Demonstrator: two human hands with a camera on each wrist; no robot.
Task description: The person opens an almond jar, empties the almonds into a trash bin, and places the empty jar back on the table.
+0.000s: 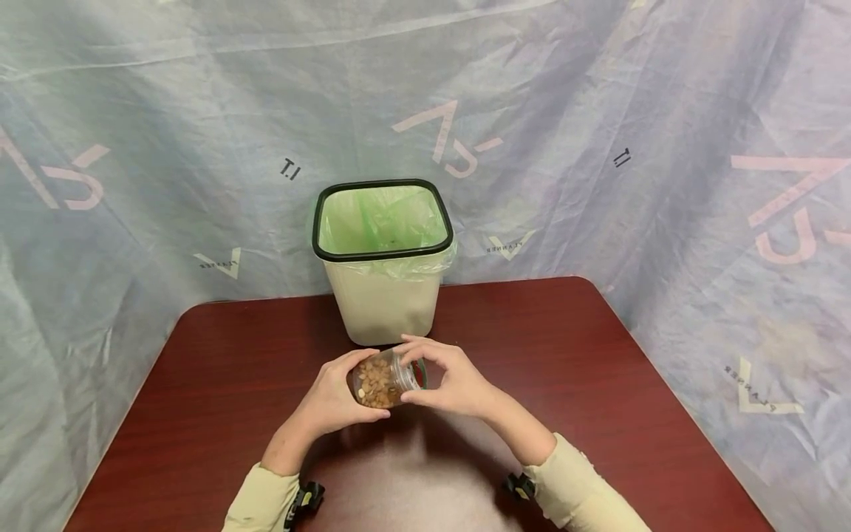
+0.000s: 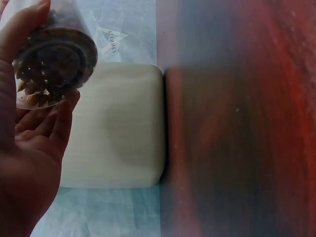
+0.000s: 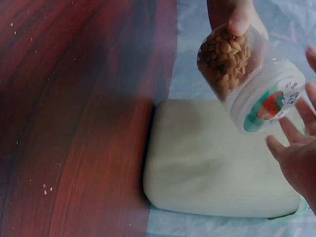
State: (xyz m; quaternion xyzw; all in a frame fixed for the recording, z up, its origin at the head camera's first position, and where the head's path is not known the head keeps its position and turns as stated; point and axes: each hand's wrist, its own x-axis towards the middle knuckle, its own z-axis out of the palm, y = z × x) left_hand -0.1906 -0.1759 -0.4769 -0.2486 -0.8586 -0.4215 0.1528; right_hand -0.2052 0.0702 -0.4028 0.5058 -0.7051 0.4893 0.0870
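A clear plastic jar (image 1: 376, 382) of brown nuts lies tilted on its side above the table. My left hand (image 1: 330, 391) grips it round its base end, with the thumb near me and the fingers on the far side. The jar's lid (image 3: 270, 111) has a red and green label and faces right. My right hand (image 1: 455, 378) is at the lid, its fingers spread around the rim with a gap between palm and lid. In the right wrist view the fingertips (image 3: 274, 143) stand close to the lid's edge, and its label shows between them.
Behind the hands, a white trash bin (image 1: 385, 307) with a black rim and a green liner bag (image 1: 382, 218) stands at the back of the dark red table (image 1: 565, 355). A printed grey curtain (image 1: 532, 96) hangs behind and along both sides.
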